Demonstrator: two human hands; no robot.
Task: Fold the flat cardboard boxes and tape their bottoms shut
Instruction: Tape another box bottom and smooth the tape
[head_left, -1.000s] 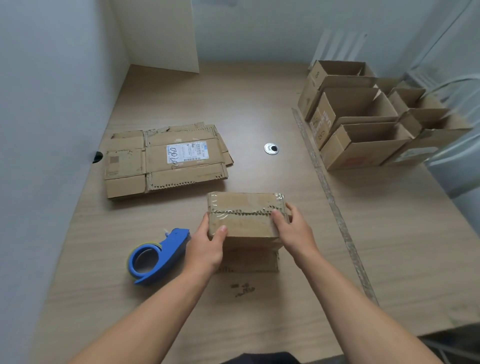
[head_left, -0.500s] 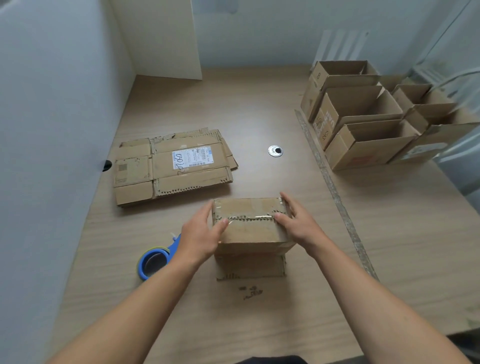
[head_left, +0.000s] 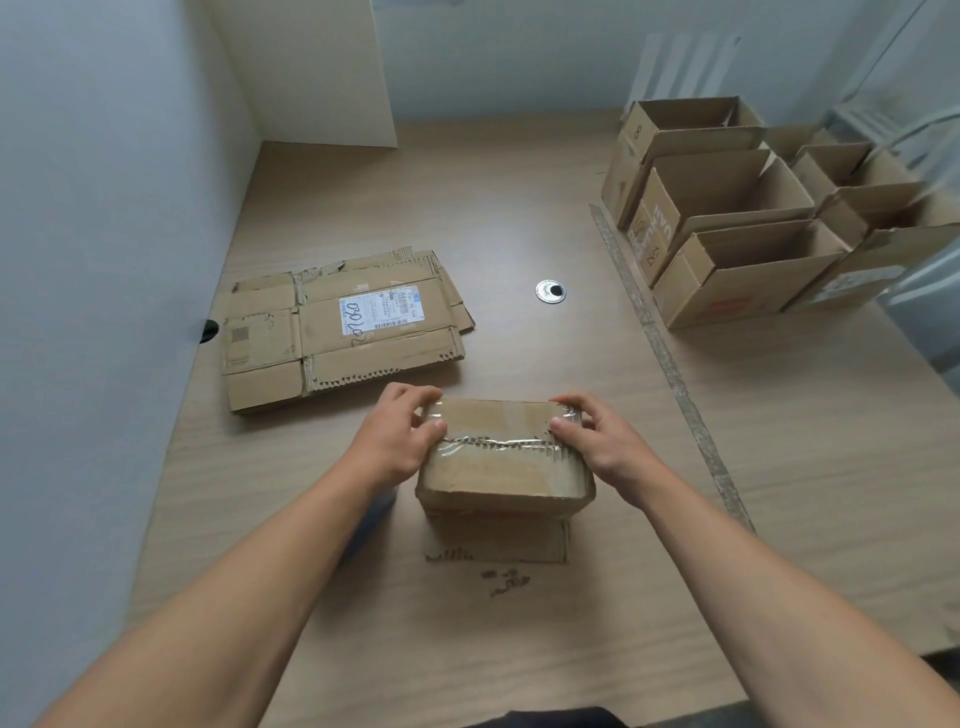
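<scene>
The box sits bottom up on the desk near the person, with shiny tape along the toothed seam of its closed flaps. The left hand grips the box's left end, fingers curled over the far corner and thumb pressed by the seam. The right hand grips the right end the same way. The fingertips of both hands are hidden behind the box's far edge. A loose flap juts from under the box toward the person, with cardboard crumbs just beyond it. Beyond the box to its left lies a stack of flat cartons. Far beyond it to the right stand open boxes, the outermost blurred and cut off. Left of the box, a bluish smear by the forearm is too blurred to identify.
</scene>
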